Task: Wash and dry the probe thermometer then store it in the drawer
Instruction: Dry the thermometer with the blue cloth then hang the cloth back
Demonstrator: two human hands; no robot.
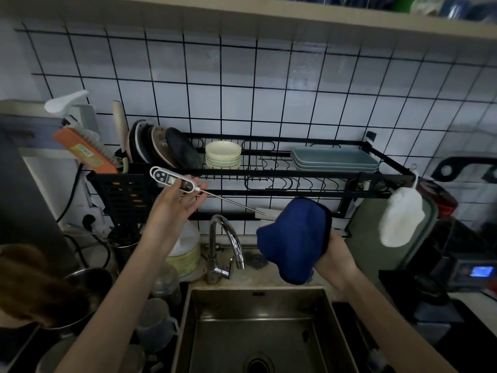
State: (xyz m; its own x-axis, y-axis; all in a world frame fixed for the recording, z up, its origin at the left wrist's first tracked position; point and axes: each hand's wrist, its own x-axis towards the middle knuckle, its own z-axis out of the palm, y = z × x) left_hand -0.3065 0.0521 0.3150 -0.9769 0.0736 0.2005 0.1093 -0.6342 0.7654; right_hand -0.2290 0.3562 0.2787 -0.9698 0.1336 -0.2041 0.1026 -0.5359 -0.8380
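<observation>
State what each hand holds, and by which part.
Left hand holds the probe thermometer by its body; right hand grips the blue cloth at its edge.

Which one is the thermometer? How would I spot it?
Find the black dish rack on the tiled wall above the sink. In front of its left end, the left hand holds the thermometer: white, with a long thin metal spike.

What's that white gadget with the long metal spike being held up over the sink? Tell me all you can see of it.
It is a probe thermometer: a slim white plastic body with a small screen, dark buttons and a hanging loop at its far end. A thin, straight metal probe slopes down to the right, its tip close to the blue cloth; whether they touch is unclear. The left hand grips the body above the sink.
</observation>
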